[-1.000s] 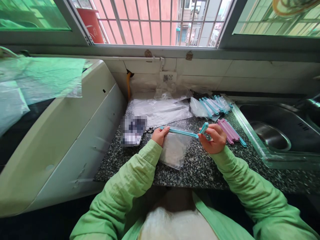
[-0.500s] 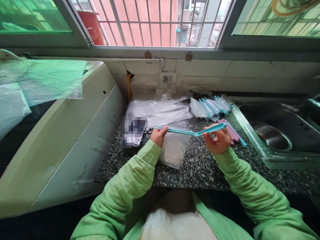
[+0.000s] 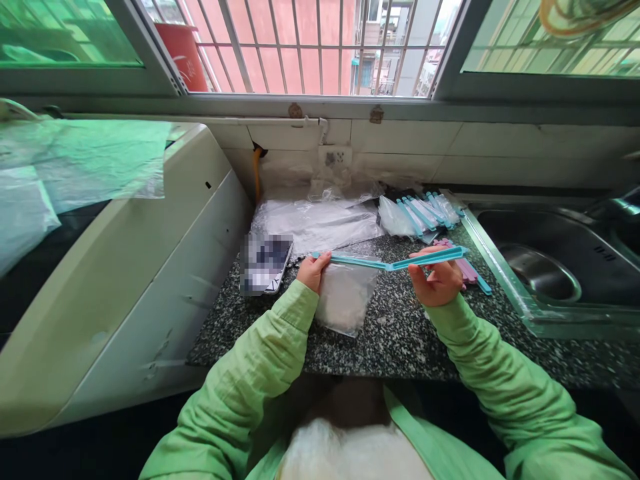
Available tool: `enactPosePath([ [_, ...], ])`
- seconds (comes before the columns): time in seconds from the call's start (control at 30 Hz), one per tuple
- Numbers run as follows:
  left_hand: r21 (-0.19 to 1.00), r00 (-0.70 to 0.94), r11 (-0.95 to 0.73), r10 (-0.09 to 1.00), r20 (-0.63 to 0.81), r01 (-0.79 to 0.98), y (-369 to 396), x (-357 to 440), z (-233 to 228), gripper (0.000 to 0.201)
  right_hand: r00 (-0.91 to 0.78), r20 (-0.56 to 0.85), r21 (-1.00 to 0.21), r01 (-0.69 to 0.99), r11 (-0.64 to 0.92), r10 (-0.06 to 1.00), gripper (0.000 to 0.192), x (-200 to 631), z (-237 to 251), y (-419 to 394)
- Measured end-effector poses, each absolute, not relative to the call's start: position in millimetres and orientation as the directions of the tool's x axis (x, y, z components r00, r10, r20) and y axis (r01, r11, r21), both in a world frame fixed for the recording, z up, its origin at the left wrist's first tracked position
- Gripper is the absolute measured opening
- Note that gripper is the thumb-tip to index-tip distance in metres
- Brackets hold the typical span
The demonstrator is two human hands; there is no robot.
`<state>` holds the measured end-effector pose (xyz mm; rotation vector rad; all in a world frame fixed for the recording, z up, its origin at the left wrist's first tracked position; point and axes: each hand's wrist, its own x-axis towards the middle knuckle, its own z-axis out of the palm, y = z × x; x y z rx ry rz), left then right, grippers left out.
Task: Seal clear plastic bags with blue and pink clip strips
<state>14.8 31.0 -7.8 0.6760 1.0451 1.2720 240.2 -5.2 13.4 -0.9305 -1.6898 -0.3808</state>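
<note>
A light-blue bag sealing clip [image 3: 357,261] is spread at its hinge into a wide, shallow V above the counter. Its left end is pinched by my left hand [image 3: 311,273], together with the top edge of a small clear plastic bag [image 3: 345,303]. Whitish contents show through the bag, which hangs below the clip's left arm. My right hand [image 3: 438,283] grips the other arm, thumb in front and fingers behind; that arm slants up to the right. Beyond my right hand lie pink clips [image 3: 469,272] and another blue clip [image 3: 483,285].
Several bags closed with blue clips [image 3: 420,213] lie at the back right of the speckled counter [image 3: 320,357]. Clear plastic sheeting [image 3: 315,223] spreads behind my hands. A blurred-out phone-like object [image 3: 280,263] is at left. A steel sink [image 3: 525,227] borders the right side.
The clip's right arm has swung down and outward, so the V is flatter and its tip reaches farther right. My left hand has barely shifted.
</note>
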Motion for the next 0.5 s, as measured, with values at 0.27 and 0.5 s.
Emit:
enactPosePath([
  [0.27, 0.861, -0.038, 0.228, 0.961, -0.275, -0.455, 31.5, 12.6, -6.9, 0.036, -0.050, 0.926, -0.248, 0.667, 0.703, 0.374, 0.008, 239.2, 18.9, -4.4],
  [0.5, 0.857, -0.074, 0.202, 0.961, -0.268, -0.474, 32.8, 11.8, -6.7, 0.031, -0.018, 0.916, -0.291, 0.658, 0.695, 0.401, 0.011, 240.2, 18.9, -4.5],
])
